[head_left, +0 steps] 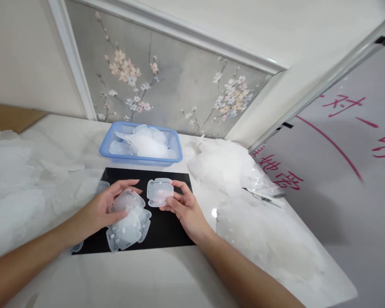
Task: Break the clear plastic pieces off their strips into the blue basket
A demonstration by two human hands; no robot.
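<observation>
Presently, both hands work above the black mat (pixel 171 229), which serves as the reference for all positions. The right hand (pixel 188 208) grasps a single translucent piece (pixel 158 193) between thumb and fingers, over the upper right portion of the mat. The piece is flat, with rounded corners, small holes and slots. The left hand (pixel 105 208), over the mat's left portion, grips an overlapping group of similar pieces (pixel 128 231), thumb laid across the front. Whether the lowest of the group touch the mat cannot be determined.

Directly behind the mat stands the blue basket (pixel 137 161), containing whitish translucent sheets (pixel 150 143). Right of the mat lie a rear heap (pixel 223 164) and a front heap (pixel 276 248) of translucent material; a slender tool (pixel 263 197), type indistinct, lies between them. Left of the mat, a further heap (pixel 9 196) spreads over the white table (pixel 131 278).
</observation>
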